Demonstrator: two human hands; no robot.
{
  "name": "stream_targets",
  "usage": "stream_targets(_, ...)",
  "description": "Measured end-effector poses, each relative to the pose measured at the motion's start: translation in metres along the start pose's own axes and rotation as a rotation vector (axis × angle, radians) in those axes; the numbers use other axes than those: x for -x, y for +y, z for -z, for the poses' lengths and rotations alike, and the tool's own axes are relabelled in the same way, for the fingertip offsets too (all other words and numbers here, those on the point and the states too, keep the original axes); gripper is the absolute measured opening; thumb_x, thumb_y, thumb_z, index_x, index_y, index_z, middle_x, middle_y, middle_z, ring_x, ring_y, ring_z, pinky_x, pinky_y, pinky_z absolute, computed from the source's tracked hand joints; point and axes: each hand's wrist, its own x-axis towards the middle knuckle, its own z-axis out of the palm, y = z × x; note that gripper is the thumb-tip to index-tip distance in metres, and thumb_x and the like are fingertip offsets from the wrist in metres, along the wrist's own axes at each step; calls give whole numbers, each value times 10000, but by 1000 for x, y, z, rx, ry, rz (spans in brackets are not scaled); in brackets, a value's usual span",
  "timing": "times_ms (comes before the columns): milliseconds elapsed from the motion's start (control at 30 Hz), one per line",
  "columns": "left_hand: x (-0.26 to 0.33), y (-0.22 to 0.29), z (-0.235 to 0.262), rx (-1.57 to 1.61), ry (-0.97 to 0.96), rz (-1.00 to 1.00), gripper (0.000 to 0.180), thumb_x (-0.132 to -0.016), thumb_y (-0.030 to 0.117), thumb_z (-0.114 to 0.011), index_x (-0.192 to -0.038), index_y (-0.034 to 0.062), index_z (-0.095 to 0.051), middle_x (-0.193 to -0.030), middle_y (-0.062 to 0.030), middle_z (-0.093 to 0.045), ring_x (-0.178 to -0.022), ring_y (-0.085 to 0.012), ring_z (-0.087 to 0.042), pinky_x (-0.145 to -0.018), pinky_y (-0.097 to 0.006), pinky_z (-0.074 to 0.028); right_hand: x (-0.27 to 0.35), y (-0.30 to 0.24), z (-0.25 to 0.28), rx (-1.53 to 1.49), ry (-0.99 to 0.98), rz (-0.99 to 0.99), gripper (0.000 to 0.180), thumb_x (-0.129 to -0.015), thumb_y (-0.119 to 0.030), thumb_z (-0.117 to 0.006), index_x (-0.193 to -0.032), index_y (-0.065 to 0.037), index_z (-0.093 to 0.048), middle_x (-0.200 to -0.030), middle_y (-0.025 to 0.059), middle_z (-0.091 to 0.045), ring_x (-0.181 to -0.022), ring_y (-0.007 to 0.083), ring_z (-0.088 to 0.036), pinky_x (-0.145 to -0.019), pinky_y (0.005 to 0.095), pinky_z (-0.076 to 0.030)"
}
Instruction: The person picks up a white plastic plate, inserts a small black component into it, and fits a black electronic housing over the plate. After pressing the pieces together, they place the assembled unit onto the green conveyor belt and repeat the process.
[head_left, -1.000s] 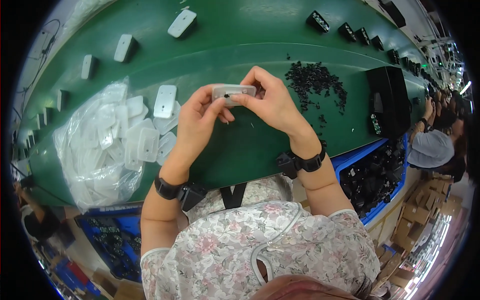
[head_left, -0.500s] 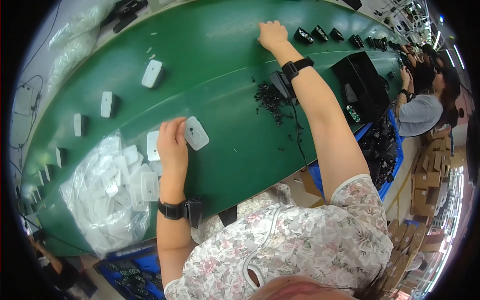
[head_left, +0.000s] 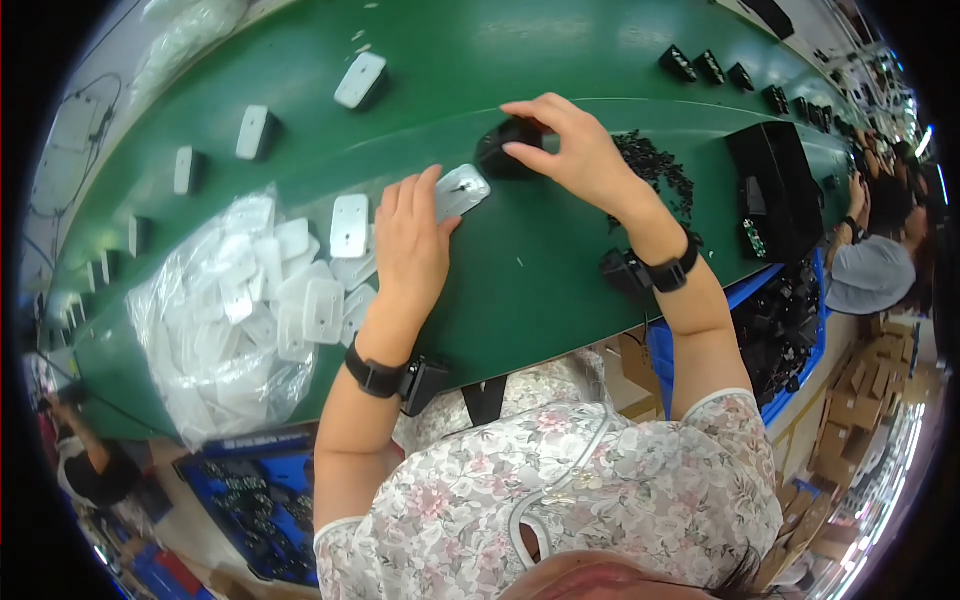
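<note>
My left hand lies on the green belt with its fingertips on a flat white plastic cover, tilted up at its near end. My right hand grips a black plastic housing just beyond the white cover, fingers curled over its top. The two parts sit close together, almost touching. Both wrists wear black bands.
A clear bag of white covers lies left of my left hand, with loose white covers beside it. Assembled white-and-black units ride the belt's far side. A pile of small black parts, a black box and a seated person are to the right.
My right hand has come back from the far right of the belt with a black housing. My left hand has slid the white cover forward toward it.
</note>
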Motion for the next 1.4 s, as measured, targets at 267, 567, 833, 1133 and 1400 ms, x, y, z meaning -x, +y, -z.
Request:
stream_targets(267,3,-12,4,220,5,13,559,-728,-81,-613,-1258,36,-480,-1152,-147,-568,-1101,-332,-513,-913,-411,-423,21,-16,-22,176,70,186,362,-793,-83,-666,-1149,-66,-605,-1101,106,-618,-979,294,-579,-861,358,-482)
stream_targets(567,6,-13,25,216,-85,19,471,-768,-116,-468,-1199,39,-581,-1279,-104,-565,-1201,-294,-512,-959,-386,-442,21,-31,-44,167,-74,276,394,-761,-61,-664,-1152,-78,-620,-1098,71,-629,-968,266,-580,-835,353,-496)
stream_targets(833,10,-8,32,1,-204,-3,513,-755,-93,-472,-1235,58,-570,-1296,-78,-560,-1212,-261,-511,-1013,-381,-387,22,-36,-46,199,-110,246,386,-755,-34,-654,-1137,-87,-629,-1070,67,-628,-949,255,-582,-803,348,-501)
stream_targets(1133,8,-3,29,-201,-211,-36,504,-795,-20,-485,-1284,88,-532,-1322,-39,-542,-1191,-222,-528,-991,-411,-405,26,-34,-59,285,14,257,416,-739,13,-643,-1132,-122,-635,-1057,41,-622,-932,242,-587,-772,335,-510)
stream_targets(1400,3,6,7,-240,-87,-22,615,-693,115,-726,-1253,-3,-500,-1200,-132,-584,-1104,-262,-559,-899,-363,-458,15,-12,-56,120,44,224,329,-797,-68,-633,-1121,-123,-658,-1059,72,-650,-910,253,-595,-758,317,-511)
